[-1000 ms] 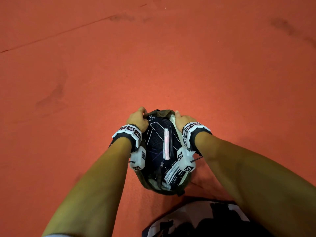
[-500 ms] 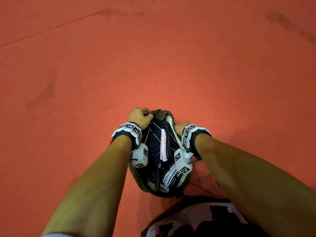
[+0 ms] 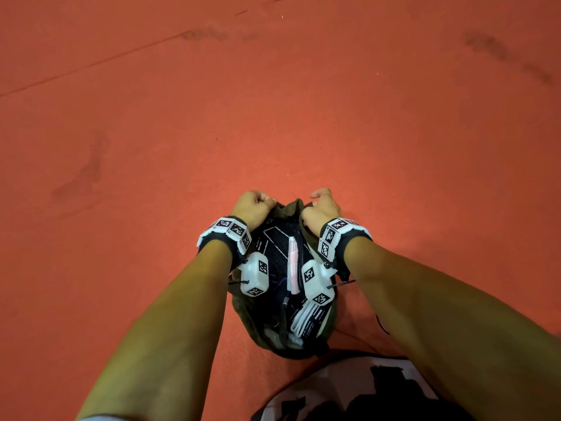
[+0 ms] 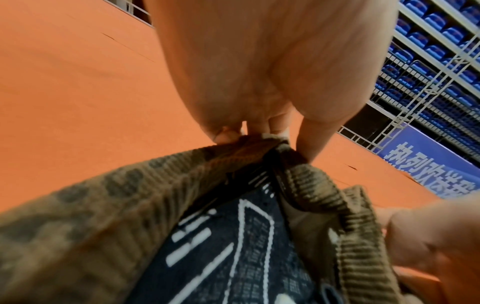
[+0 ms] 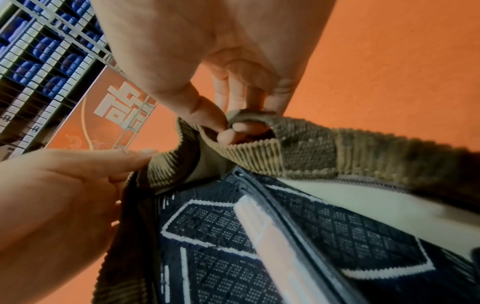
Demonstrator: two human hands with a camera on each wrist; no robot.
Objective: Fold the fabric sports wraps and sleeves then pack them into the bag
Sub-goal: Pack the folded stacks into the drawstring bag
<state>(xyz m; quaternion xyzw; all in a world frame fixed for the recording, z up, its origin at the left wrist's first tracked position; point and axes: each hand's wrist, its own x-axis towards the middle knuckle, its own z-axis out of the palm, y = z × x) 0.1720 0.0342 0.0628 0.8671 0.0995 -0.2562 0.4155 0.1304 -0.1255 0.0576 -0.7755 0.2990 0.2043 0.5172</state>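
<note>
Bag [image 3: 243, 317] sits lower centre of frame on the floor, navy patterned sleeve [image 3: 274, 247] inside. My left hand [image 3: 252, 205] and right hand [image 3: 321, 211] each pinch the soft corduroy rim; limp, light fabric, best held at the rim.

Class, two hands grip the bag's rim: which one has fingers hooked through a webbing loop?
The right hand: its fingers poke through the bag's webbing loop. The left hand only pinches the corduroy edge.
</note>
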